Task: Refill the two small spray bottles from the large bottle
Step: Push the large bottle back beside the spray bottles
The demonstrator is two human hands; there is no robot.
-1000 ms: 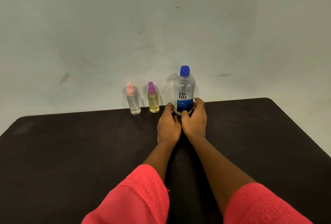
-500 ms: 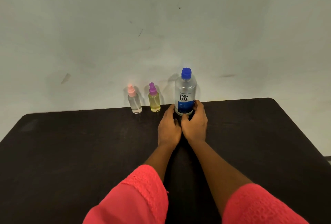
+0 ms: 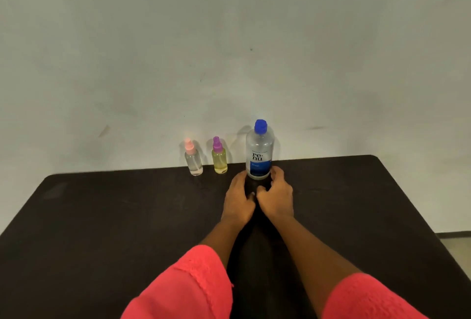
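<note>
the large bottle [image 3: 259,150] stands at the far edge of the table [image 3: 102,216], the wall [image 3: 229,38] close behind it. the left hand [image 3: 238,199] and right hand [image 3: 276,197] crowd the front of its base. just to its left stand the yellow spray bottle [image 3: 220,159], then the clear spray bottle [image 3: 194,162], with narrow gaps between. to its right, open tabletop.

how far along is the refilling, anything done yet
Nothing looks done: the large bottle stands capped on the table, and the pink-topped spray bottle and purple-topped spray bottle have their tops on. In hand: the left hand and right hand flank the large bottle's base, the right one cupping it. Left: uncapping everything and pouring into both.
</note>
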